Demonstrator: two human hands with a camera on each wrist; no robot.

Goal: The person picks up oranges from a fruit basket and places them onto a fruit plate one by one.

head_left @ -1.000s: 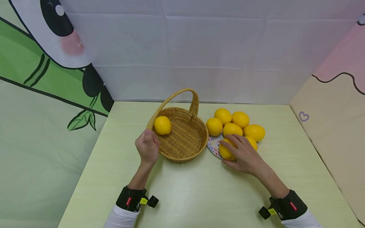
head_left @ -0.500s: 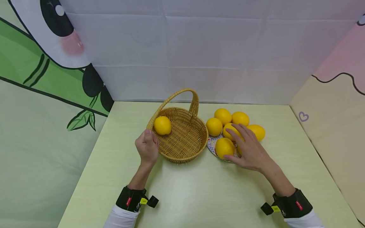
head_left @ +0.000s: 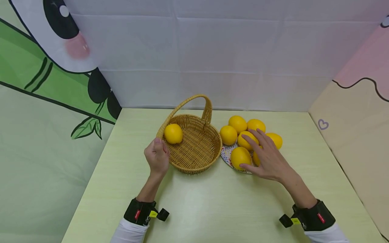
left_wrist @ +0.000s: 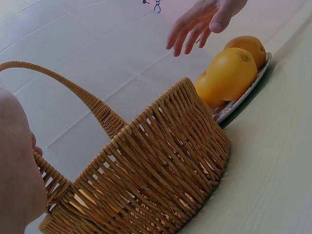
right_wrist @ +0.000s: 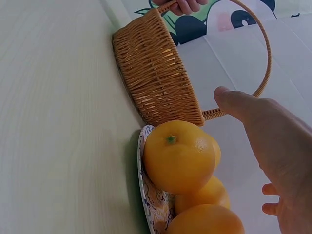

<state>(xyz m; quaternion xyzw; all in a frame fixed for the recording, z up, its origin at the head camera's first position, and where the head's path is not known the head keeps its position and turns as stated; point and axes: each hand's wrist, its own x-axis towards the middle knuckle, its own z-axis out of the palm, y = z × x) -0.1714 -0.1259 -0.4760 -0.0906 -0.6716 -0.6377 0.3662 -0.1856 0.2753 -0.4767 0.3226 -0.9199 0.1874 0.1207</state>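
Note:
My left hand (head_left: 156, 155) grips the base of the handle on a round wicker basket (head_left: 197, 148). One yellow-orange orange (head_left: 173, 133) lies inside it, near the left wall. Right of the basket, several more oranges are heaped on a patterned plate (head_left: 226, 156). Over that heap hovers my right hand (head_left: 270, 163), fingers spread and holding nothing. In the head view its thumb overlaps the front orange (head_left: 240, 157), and the palm hides part of another. The right wrist view has the thumb clear above the fruit (right_wrist: 179, 157).
Basket and plate stand side by side on a pale table (head_left: 197, 206). The basket's tall handle (head_left: 207, 108) arches over its opening. Behind the table hangs a white cloth backdrop (head_left: 228, 60), with printed cloth on both sides.
My right hand has come off the front orange, spread its fingers and shifted right and slightly back. That orange sits a little farther left. My left hand and the basket stay put.

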